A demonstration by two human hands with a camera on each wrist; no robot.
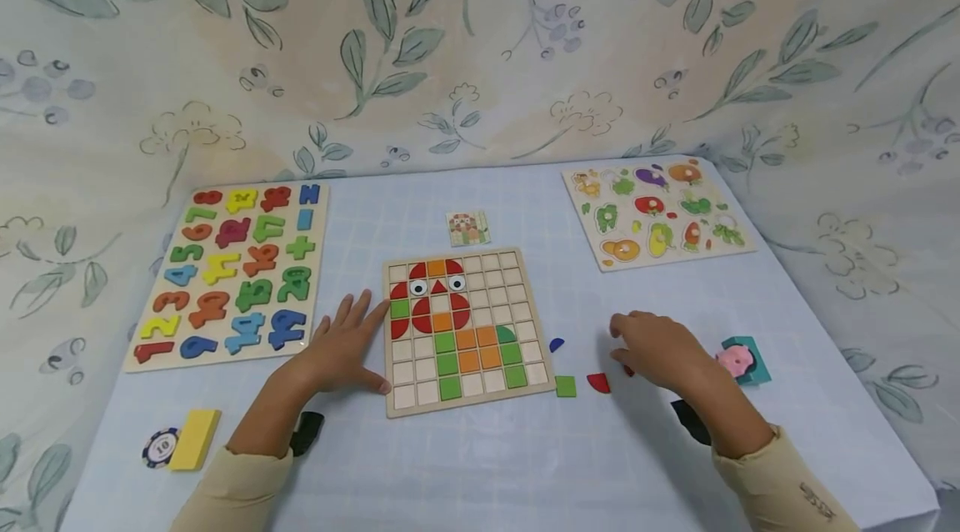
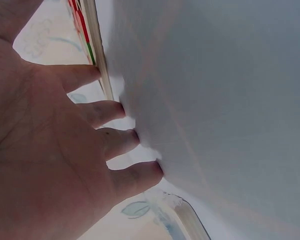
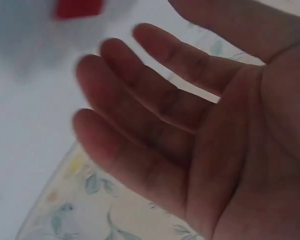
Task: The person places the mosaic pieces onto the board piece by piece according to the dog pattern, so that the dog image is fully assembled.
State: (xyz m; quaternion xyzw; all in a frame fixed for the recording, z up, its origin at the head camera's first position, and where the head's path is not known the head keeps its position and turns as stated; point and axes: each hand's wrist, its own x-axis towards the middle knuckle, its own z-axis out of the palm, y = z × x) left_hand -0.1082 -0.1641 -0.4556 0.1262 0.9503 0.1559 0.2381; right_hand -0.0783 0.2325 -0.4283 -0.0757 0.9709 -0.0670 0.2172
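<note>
A square wooden grid board (image 1: 405,404) lies mid-table, partly filled with red, orange and green tiles and two eye pieces. My left hand (image 1: 335,353) is spread at its left side, thumb and index finger at the frame's edge; in the left wrist view the fingertips (image 2: 157,170) rest on the tablecloth. To the right of the board, my right hand (image 1: 660,351) hovers with loosely bent fingers and nothing in them. Near it lie a red quarter-round piece (image 1: 598,383), a green square tile (image 1: 566,386) and a blue half-round piece (image 1: 557,344). Another red piece (image 1: 628,370) shows partly beneath the fingers.
A small picture card (image 1: 468,228) lies behind the board. A number puzzle (image 1: 321,207) is at left, a vegetable puzzle (image 1: 592,236) at back right. A yellow block (image 1: 195,440) and poker chip (image 1: 161,448) sit front left, a teal block with a pink figure (image 1: 756,361) at right.
</note>
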